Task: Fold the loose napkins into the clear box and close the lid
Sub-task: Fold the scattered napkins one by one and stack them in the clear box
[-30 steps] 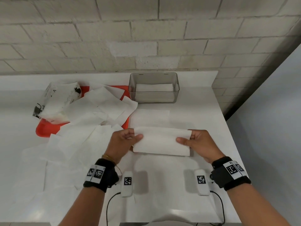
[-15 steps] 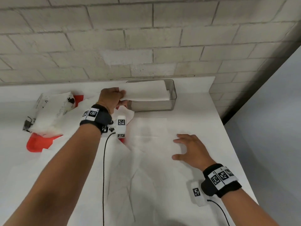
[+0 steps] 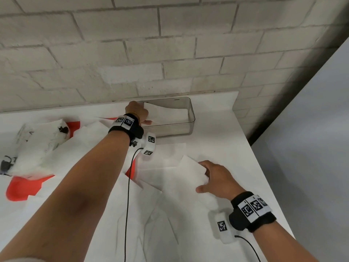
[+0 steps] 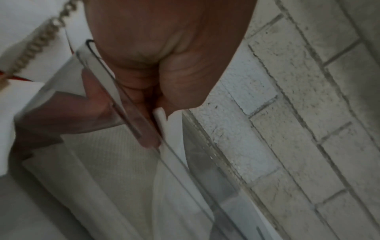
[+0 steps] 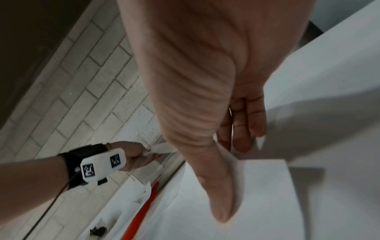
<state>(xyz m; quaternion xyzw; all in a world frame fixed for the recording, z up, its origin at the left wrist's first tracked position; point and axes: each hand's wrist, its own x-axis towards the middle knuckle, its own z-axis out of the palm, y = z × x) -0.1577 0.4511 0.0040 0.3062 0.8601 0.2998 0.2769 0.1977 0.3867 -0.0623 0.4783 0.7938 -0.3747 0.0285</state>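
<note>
Fingers and thumb of the left hand (image 3: 138, 111) pinch one end of a folded napkin (image 3: 166, 114) at the left end of the clear box (image 3: 190, 118); the left wrist view shows the thumb outside the transparent wall and the fingers inside it, with the white edge caught between them. That napkin slopes down into the box, its far end low and the held end up at the rim. Near the person, the right hand (image 3: 217, 178) pinches the edge of a loose napkin (image 3: 181, 178) lying on the white table (image 3: 217, 129), thumb on top and fingers tucked beneath the lifted border. More sheets spread across an orange tray (image 3: 22, 188) at the left. No lid is visible. The paper is likely very light, limp and easy to crease or tear, so it probably handles best taken by a folded edge or corner with a gentle pinch, and supported at both ends while folding
</note>
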